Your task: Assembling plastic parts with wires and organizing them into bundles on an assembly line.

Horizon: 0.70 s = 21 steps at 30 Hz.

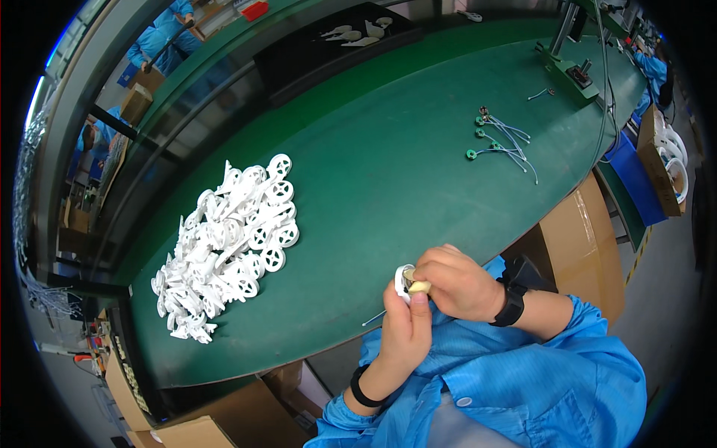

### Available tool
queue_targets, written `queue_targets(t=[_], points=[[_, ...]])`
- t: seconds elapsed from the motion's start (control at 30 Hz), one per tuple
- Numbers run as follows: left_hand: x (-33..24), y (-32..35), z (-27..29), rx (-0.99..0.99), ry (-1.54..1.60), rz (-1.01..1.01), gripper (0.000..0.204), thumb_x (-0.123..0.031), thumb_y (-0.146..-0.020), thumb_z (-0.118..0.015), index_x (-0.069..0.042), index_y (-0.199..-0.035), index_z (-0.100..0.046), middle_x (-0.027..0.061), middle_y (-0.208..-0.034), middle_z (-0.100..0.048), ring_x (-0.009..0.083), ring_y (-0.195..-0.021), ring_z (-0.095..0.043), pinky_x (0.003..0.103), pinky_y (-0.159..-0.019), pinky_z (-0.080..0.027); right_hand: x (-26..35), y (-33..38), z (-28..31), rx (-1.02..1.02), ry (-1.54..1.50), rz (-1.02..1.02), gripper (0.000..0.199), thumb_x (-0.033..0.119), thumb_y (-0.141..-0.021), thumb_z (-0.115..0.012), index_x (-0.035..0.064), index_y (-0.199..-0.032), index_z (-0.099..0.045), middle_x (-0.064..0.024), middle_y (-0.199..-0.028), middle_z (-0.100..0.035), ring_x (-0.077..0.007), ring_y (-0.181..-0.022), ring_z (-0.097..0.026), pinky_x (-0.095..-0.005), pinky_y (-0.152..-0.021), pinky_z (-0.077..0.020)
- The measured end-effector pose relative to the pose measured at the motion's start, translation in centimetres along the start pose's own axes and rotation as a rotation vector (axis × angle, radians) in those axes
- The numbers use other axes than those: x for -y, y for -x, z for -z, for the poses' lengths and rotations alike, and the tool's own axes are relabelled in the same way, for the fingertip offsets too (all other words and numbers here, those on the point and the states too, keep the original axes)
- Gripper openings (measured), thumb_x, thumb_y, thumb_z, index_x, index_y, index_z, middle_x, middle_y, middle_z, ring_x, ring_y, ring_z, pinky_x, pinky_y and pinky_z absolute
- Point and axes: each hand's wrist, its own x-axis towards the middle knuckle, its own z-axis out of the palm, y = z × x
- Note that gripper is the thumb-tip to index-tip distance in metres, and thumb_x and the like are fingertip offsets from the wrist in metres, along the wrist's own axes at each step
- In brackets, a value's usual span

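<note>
White ring-shaped part: it is held up between both hands, near the close edge of the bench; clock directions below are taken from it, with twelve at the top of the view. The green bench spreads broadly from nine o'clock round to one. A cardboard box stands past its edge, between two and three o'clock. A black tray carrying several pale parts lies between eleven and twelve. A heap of white plastic parts, many with spoked round ends, covers the bench between nine and ten. The left hand, at six o'clock, grips the ring between thumb and fingers. The right hand, at three, has its fingertips bunched together at the ring's opening. Several wired pieces with round, mostly green ends lie loosely grouped at one o'clock, with another just beyond. A pale yellow bit shows at the right fingertips; whether finger cover or separate piece, I cannot tell. A thin pale wire pokes out beside the left hand at eight.
</note>
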Motion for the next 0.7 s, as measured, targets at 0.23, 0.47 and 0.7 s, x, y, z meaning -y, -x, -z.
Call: queue_targets(t=[0.23, 0.47, 0.7], points=[[-1.2, -0.2, 1.9, 0.034, 0.58, 0.339, 0.045, -0.038, -0.102, -0.023, -0.001, -0.124, -0.039, 0.0029, -0.061, -0.044, 0.0073, -0.039, -0.036, 0.021, -0.036, -0.029, 0.3, -0.6, 1.6, 0.114, -0.112, -0.097, 0.028, -0.009, -0.075, -0.051, -0.0005, -0.1, -0.059, -0.0118, -0.091, -0.056, -0.0289, -0.083, -0.056, -0.0361, -0.074, -0.0445], [-1.4, -0.3, 2.0, 0.043, 0.638, 0.355, 0.047, -0.04, -0.102, -0.024, 0.0, -0.119, -0.043, 0.003, -0.061, -0.044, 0.0076, -0.04, -0.037, 0.021, -0.036, -0.029, 0.4, -0.6, 1.8, 0.087, -0.168, -0.085, 0.029, -0.01, -0.076, -0.049, -0.0023, -0.102, -0.059, -0.0135, -0.095, -0.056, -0.0297, -0.086, -0.056, -0.0364, -0.075, -0.0462], [-1.3, -0.2, 1.5, 0.016, 0.464, 0.292, 0.044, -0.035, -0.102, -0.027, 0.0, -0.123, -0.043, 0.0007, -0.06, -0.045, 0.0053, -0.042, -0.038, 0.019, -0.036, -0.029, 0.6, -1.1, 1.0, 0.084, 0.115, 0.04, 0.026, -0.007, -0.071, -0.055, 0.0027, -0.094, -0.06, -0.0094, -0.088, -0.054, -0.0284, -0.08, -0.054, -0.0373, -0.072, -0.0426]])
